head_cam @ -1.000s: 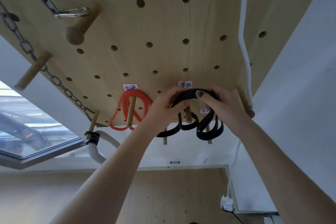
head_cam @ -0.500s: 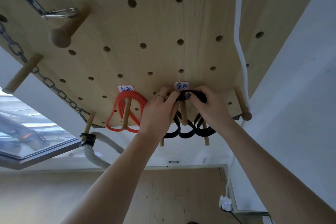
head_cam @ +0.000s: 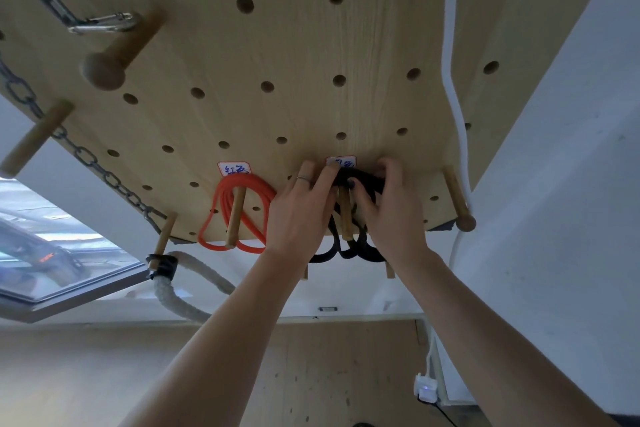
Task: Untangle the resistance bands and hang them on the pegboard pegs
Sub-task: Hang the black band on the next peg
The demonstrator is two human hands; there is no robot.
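Gripping black band — fingers curled

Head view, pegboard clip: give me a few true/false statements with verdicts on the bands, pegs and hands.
1. The red band hangs on a wooden peg, untouched by either hand. True.
2. Both hands grip the black band at the top of its peg. True.
3. The left hand is bare of jewellery. False: a ring sits on one finger.
4. The black band lies on the floor. False: its loops hang below the pegboard edge.
5. The right hand holds the white cord. False: the cord hangs free along the board.
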